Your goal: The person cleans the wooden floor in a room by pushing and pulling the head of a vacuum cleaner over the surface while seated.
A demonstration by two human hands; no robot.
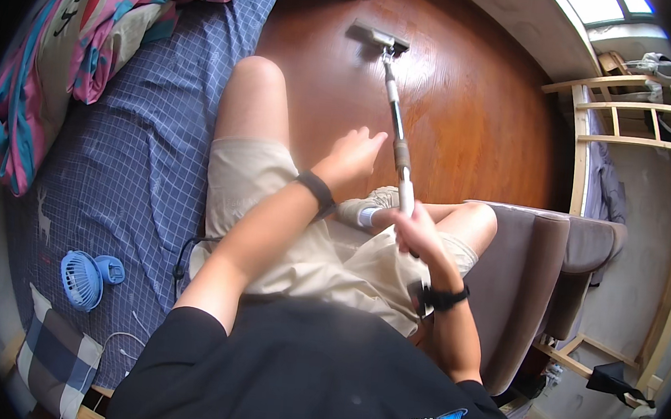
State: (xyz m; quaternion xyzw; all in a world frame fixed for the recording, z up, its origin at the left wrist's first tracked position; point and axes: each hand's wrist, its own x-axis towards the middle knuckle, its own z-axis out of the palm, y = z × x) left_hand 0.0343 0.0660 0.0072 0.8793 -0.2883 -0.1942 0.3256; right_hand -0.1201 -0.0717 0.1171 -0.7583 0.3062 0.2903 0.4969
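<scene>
A mop (pixel 397 111) with a white and grey pole reaches out over the reddish-brown wooden floor. Its flat, wide head (pixel 378 36) rests on the boards at the far end. Wrapped round the near part of the pole is my right hand (pixel 419 234), with a black watch on that wrist. My left hand (pixel 355 160), wearing a dark wristband, hovers just left of the pole's middle grip, apart from it. Its fingers are loosely stretched, and nothing shows in them. Both bare knees and my beige shorts (pixel 300 254) lie beneath my arms.
A bed with a blue checked sheet (pixel 160 114) runs along the left, bearing a pink and blue blanket (pixel 95 37) and a small blue fan (pixel 83 279). A brown padded seat (pixel 517 281) stands at right, beside a wooden frame (pixel 632 143) leaning near the wall.
</scene>
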